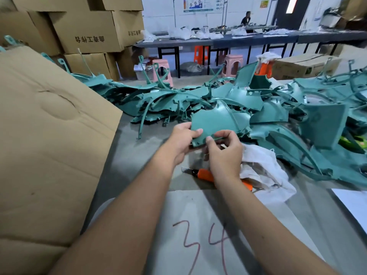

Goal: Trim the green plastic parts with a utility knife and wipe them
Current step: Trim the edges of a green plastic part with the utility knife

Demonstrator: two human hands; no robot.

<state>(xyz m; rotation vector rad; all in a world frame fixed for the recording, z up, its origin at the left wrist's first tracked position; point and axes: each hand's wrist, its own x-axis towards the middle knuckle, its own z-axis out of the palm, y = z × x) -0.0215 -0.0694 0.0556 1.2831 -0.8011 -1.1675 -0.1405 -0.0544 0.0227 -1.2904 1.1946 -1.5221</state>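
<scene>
Holding one green plastic part (pixel 213 121) up over the middle of the desk (pixel 139 155), a person appears to be checking its near edge, so the step in hand looks like inspection ahead of trimming, not cutting. The left hand (pixel 183 142) grips the part's left corner, thumb on top and fingers curled beneath. The right hand (pixel 223 150) pinches the thin rim along the near edge between thumb and fingers. The part is a curved, fan-shaped shell in matte teal, smooth on its upper face, with a raised rib running down it and small ragged tabs at the right side. It is held just in front of a large heap of similar green parts (pixel 278 104) that spreads across the far edge and right side of the desk. An orange utility knife (pixel 206 174) lies on the desk below the hands, untouched (its rear half is hidden under the right wrist). A crumpled white cloth (pixel 262 165) sits just right of it. Next, the right hand would probably need to let go of the rim and pick up the knife while the left keeps the part steady. A flattened cardboard box (pixel 49 126) leans over the desk's left edge.
</scene>
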